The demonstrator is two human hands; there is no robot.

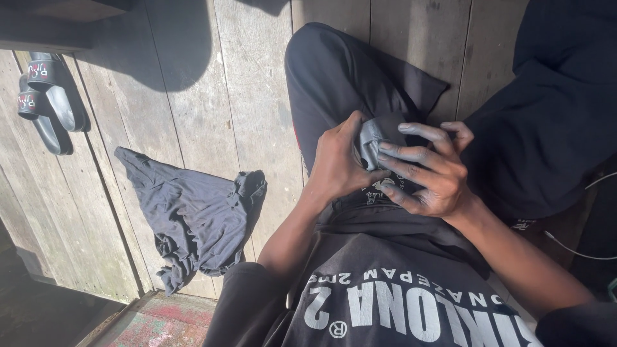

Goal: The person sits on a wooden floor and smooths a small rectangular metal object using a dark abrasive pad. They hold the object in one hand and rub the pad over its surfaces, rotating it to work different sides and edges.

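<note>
I sit on a wooden plank floor with a small lump of wet grey clay (374, 138) held over my lap. My left hand (339, 164) grips the lump from the left, thumb pressed against its top. My right hand (429, 170) wraps it from the right, its fingers smeared with grey clay and curled over the lump. Most of the lump is hidden between the two hands. My knee in dark trousers (331, 71) rises behind them.
A crumpled dark cloth (193, 215) lies on the planks to the left. A pair of black slide sandals (46, 99) sits at the far left. Another dark-clothed leg (559, 109) fills the right side, and a thin white cable (578, 250) trails beside it.
</note>
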